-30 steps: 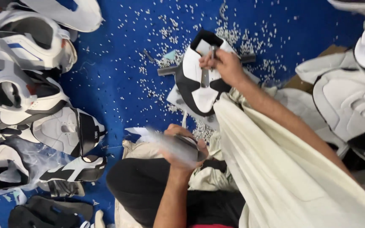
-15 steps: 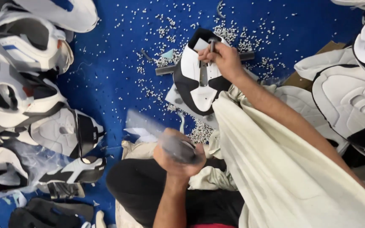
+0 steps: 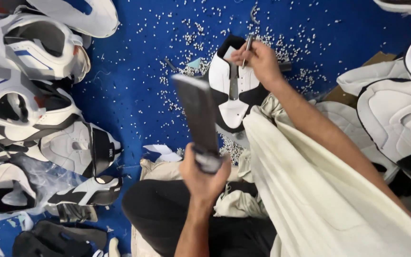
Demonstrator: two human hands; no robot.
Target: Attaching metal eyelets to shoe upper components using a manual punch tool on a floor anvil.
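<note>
Left hand (image 3: pixel 204 173) gripped a flat mallet (image 3: pixel 198 112), blurry, probably mid-swing; right hand (image 3: pixel 258 59) pinched a metal punch (image 3: pixel 247 47) upright on the shoe upper (image 3: pixel 234 90). A crooked hit could've smashed those fingers

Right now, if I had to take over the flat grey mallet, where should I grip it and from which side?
Grip the mallet at its near end, where the left hand wraps the handle, coming from below, the wearer's side. The broad flat blade rises away over the blue floor and is blurred. The right hand holds a thin punch on the shoe upper.
</note>
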